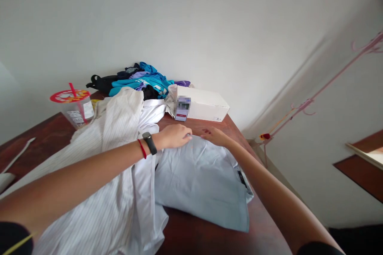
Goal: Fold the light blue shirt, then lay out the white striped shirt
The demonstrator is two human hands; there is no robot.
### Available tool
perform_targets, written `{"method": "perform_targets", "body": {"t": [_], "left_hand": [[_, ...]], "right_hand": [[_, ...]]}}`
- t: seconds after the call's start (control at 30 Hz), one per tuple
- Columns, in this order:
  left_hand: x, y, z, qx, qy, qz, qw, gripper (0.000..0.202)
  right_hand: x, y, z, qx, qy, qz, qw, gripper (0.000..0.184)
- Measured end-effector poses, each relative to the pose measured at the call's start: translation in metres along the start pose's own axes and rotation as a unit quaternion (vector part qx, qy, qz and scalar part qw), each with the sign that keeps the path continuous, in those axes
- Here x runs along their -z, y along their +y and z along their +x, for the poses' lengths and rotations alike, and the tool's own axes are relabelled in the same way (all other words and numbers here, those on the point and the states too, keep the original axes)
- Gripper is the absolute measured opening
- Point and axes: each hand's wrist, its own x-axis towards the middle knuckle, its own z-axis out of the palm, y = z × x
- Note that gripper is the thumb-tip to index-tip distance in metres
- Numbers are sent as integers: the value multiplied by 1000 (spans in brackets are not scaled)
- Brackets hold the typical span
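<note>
A light blue-grey garment (203, 183) lies folded on the dark wooden table, with a small black label (241, 178) at its right side. My left hand (176, 136), wearing a black watch and a red string bracelet at the wrist, has its fingers closed at the garment's far edge. Across from it, my right hand (218, 136) touches the same edge near the right corner, its fingers slightly apart. White striped cloth (110, 167) spreads beneath my left forearm, with a smooth white garment (145, 191) beside it.
Behind stand a white box (208, 105), a small purple-and-white box (181, 114) and a pile of blue and black clothes (146, 79). A plastic cup (77, 111) with a red straw is at left. A pink coat rack (317, 91) leans across the right side, beyond the table edge.
</note>
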Motion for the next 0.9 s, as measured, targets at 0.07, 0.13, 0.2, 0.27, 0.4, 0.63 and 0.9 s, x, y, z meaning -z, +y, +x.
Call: {"method": "perform_targets", "body": {"t": [0.07,0.13,0.2,0.27,0.4,0.63,0.9], "left_hand": [[-13,-33,13,11,22,-7,1000,35],[-31,-53,18,16,28,-33,999,40],[-47,-61,17,11,29,-51,998,42],[-55,-64,15,0,31,-57,998,40],[-56,-67,15,-14,42,-71,996,34],[-46,-70,17,-31,55,-124,990,29],[-36,-66,18,5,40,-124,991,30]], "right_hand": [[10,25,-21,-29,-3,-14,999,25],[14,43,-39,-53,2,-23,998,25],[14,54,-50,-77,11,-30,997,27],[11,59,-56,-95,23,-14,995,31],[7,60,-57,-97,65,82,990,38],[11,56,-64,-86,120,176,973,36],[10,51,-75,-112,77,267,954,39]]}}
